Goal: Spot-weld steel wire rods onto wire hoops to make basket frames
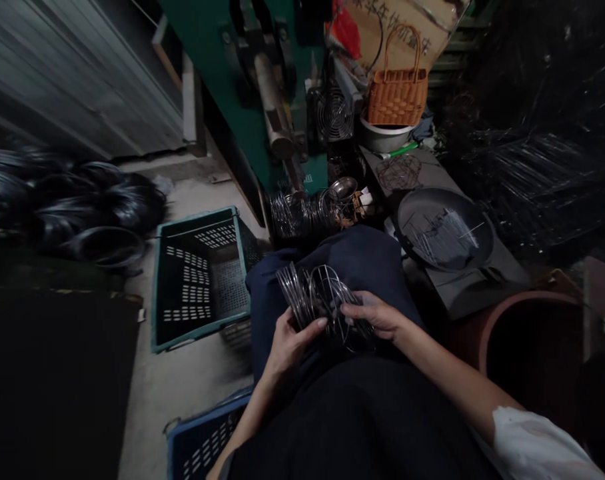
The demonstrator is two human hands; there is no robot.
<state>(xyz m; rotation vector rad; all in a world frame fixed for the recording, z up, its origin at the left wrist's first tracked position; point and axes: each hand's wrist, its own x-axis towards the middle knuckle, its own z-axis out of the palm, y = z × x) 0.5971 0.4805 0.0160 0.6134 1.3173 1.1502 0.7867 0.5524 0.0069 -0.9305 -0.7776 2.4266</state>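
Note:
A bundle of thin metal wire rings (pixel 302 293) is held over my lap, between both hands. My left hand (pixel 290 340) is wrapped round the left part of the bundle, its thumb lying across the rings. On the right side, my right hand (pixel 375 312) pinches some of the rings between thumb and fingers. The rings fan apart between the two hands. Dark blue cloth (pixel 367 260) covers my knees beneath them.
A green machine (pixel 207 40) stands ahead, with wire rings (pixel 307 213) at its foot. Green crate (pixel 157 293) and blue crate (pixel 170 447) lie left. At right are a round pan (pixel 417 233) of wire pieces, a wicker basket (pixel 397 100) and a reddish tub (pixel 490 327).

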